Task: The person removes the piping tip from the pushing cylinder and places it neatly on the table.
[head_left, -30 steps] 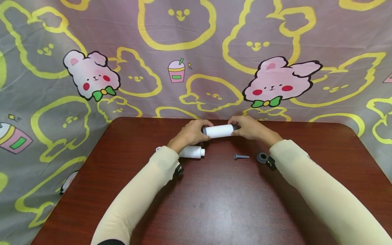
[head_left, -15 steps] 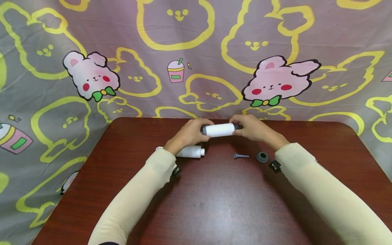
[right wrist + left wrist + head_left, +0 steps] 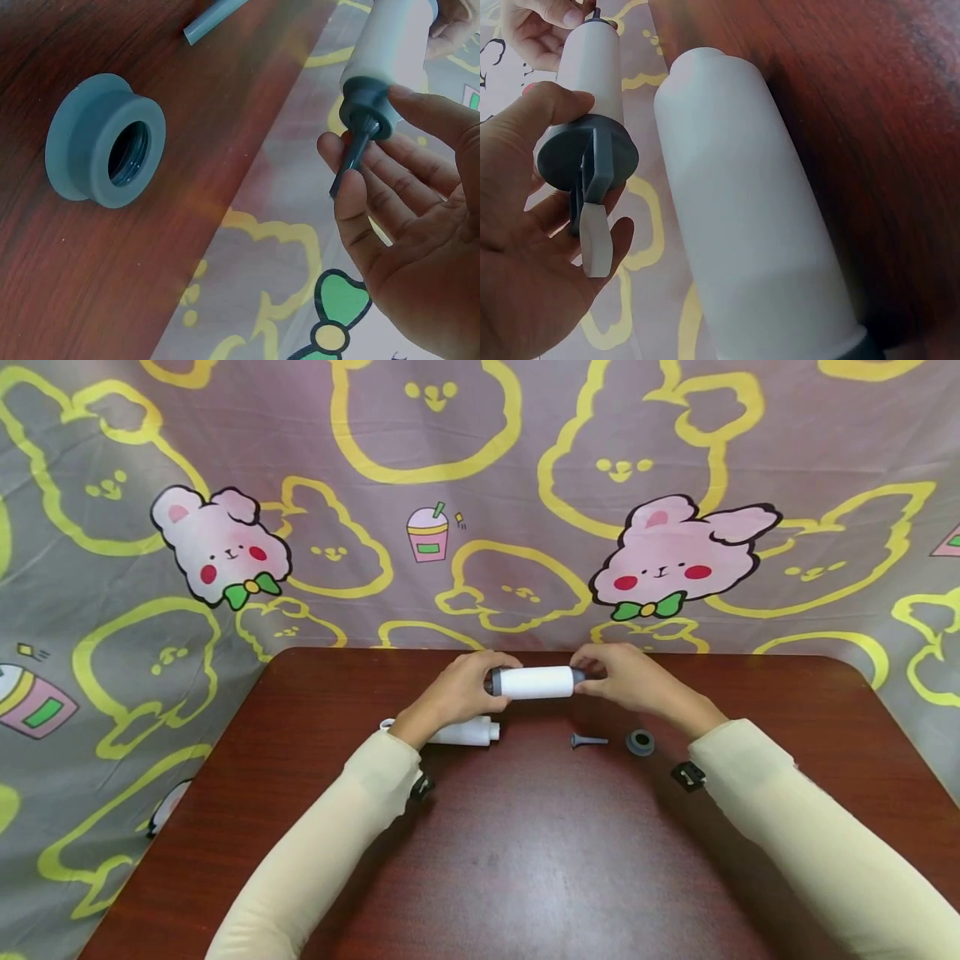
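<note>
Both hands hold an icing syringe [image 3: 536, 682], a white barrel with grey ends, level near the table's back edge. My left hand [image 3: 471, 687] grips its left end; in the left wrist view, the thumb lies on the barrel by a round grey flange [image 3: 592, 154]. A grey handle piece with a white tab [image 3: 596, 244] sticks out below the flange. My right hand [image 3: 626, 681] is at the other end. In the right wrist view, its fingers are round the grey collar [image 3: 364, 105] and slim tapering nozzle [image 3: 352, 157].
Under my left forearm lies a second white barrel [image 3: 468, 732] with a narrow neck, large in the left wrist view. A small grey nozzle [image 3: 588, 741] and a grey ring cap [image 3: 641, 742] lie on the brown table [image 3: 525, 860]. A patterned curtain [image 3: 510, 443] hangs behind.
My right hand has drawn slightly to the right along the syringe's end, so more of the grey collar shows. The barrel has turned nearly level; both forearms have spread apart a little.
</note>
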Tool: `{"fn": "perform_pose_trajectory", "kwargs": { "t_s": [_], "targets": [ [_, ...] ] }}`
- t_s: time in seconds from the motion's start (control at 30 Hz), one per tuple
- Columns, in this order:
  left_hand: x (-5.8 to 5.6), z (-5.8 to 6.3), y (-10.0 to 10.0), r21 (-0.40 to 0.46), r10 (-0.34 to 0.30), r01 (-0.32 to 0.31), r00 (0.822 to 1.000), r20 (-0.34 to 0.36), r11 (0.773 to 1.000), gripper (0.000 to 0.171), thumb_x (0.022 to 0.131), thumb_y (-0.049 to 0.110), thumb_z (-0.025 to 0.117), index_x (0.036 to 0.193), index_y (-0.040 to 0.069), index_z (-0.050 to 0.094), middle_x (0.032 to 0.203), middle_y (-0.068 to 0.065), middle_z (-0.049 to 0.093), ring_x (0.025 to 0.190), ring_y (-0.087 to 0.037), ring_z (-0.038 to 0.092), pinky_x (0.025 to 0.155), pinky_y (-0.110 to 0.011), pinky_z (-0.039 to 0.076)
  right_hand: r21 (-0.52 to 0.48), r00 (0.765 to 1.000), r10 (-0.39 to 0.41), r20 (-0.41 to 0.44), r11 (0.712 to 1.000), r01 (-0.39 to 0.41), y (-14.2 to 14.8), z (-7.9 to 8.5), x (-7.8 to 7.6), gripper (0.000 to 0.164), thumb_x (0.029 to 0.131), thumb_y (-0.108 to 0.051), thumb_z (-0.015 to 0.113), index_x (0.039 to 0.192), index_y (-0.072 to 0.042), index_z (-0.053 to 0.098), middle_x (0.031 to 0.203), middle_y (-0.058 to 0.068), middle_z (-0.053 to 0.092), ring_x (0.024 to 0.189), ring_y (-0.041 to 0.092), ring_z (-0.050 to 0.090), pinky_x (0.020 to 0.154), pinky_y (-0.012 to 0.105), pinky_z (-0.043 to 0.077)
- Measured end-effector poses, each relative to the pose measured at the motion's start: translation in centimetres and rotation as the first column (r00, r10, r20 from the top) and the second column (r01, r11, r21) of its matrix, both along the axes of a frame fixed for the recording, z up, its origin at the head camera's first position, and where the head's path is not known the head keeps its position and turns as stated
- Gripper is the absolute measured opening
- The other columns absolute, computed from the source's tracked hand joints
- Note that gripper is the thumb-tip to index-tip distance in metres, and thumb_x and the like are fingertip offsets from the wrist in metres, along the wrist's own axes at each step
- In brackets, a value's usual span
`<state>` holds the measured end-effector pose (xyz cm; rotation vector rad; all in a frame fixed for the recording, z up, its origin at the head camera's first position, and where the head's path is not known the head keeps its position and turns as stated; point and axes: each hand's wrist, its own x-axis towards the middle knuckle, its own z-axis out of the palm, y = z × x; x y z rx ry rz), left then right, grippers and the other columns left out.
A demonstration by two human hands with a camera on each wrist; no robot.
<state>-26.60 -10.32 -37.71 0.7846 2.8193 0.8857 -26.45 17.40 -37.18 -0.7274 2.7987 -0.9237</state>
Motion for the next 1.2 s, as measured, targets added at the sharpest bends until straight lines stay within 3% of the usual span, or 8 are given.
{"fn": "perform_pose_trajectory", "kwargs": {
  "t_s": [0.37, 0.73, 1.2],
  "targets": [
    [1.3, 0.0, -1.0, 0.032, -0.022, 0.023, 1.0, -0.022, 0.999, 0.044, 0.089, 0.014, 0.081, 0.132, 0.019, 0.07, 0.126, -0.003, 0.069, 0.1, -0.02, 0.061, 0.087, -0.036, 0.053, -0.01, 1.0, -0.004, -0.007, 1.0, 0.004, 0.2, 0.5, 1.7, 0.031, 0.093, -0.009, 0.079, 0.122, -0.002, 0.071, 0.116, 0.016, 0.076, 0.106, 0.033, 0.074, 0.09, 0.051, 0.059],
    [2.8, 0.9, -1.4, 0.059, -0.053, 0.057, 0.997, -0.062, 0.997, 0.046, 0.089, 0.014, 0.082, 0.133, 0.019, 0.069, 0.123, -0.001, 0.07, 0.098, -0.019, 0.061, 0.086, -0.035, 0.052, -0.071, 1.0, 0.01, -0.021, 0.997, -0.011, 0.4, 1.4, 3.5, 0.035, 0.092, -0.008, 0.08, 0.124, -0.001, 0.07, 0.118, 0.017, 0.073, 0.108, 0.036, 0.073, 0.094, 0.055, 0.059],
    [4.1, 1.5, -1.7, 0.067, -0.059, 0.069, 0.988, -0.142, 0.995, 0.049, 0.088, 0.013, 0.084, 0.133, 0.019, 0.069, 0.124, -0.001, 0.07, 0.101, -0.018, 0.062, 0.088, -0.036, 0.053, -0.162, 0.999, -0.004, -0.038, 0.987, -0.002, 0.6, 1.0, 4.5, 0.035, 0.091, -0.009, 0.081, 0.125, -0.008, 0.07, 0.112, 0.013, 0.076, 0.101, 0.028, 0.071, 0.09, 0.049, 0.058]
  ]
}}
